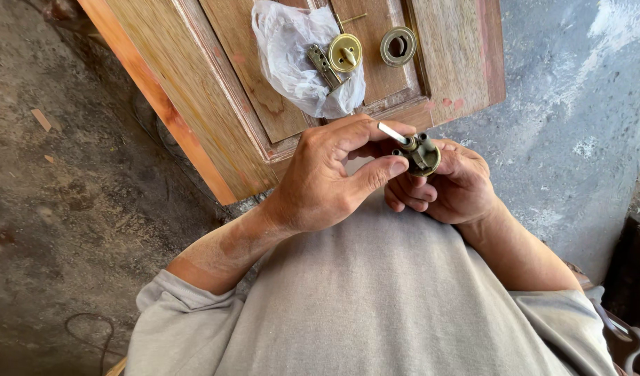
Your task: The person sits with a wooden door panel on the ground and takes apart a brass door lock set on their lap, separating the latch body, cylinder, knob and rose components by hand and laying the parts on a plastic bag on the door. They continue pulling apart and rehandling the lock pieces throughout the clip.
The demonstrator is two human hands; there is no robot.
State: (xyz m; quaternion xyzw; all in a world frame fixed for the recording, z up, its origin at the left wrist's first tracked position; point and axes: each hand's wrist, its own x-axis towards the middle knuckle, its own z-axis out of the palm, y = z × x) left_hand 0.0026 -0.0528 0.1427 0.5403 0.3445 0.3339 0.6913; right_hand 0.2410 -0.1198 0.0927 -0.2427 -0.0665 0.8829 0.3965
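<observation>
Above the lap, just short of the near edge of the wooden door panel (215, 90), sat both hands around a small brass lock cylinder (423, 154). Left hand (327, 177) curled over from the side, its fingers (375, 132) pinched on the flat metal tailpiece (391, 132) that stuck out of the cylinder's back. Right hand (455, 188) cupped underneath, fingers folded up around the brass body, grasping it from below. Neither hand loose; both closed on the same part.

Out on the panel, well apart from the hands, lay a crumpled clear plastic bag (292, 63) with a latch bolt (323, 66) and a brass thumb-turn plate (345, 52) resting on it, and beside those a brass ring plate (398, 46). Beyond the panel, bare concrete floor (69, 181) on both sides.

Risks, as judged from this: held in mid-air over a gap between lap and panel, so a slipped pinch could drop the cylinder to the floor, where grit might get into the mechanism. Thin tailpiece likely to bend if twisted hard against the right hand's hold. Small posts on the cylinder's back close to fingertips, so a pinch possible. Loose parts near the panel's edge and on slippery plastic, prone to slide off if the panel got knocked.
</observation>
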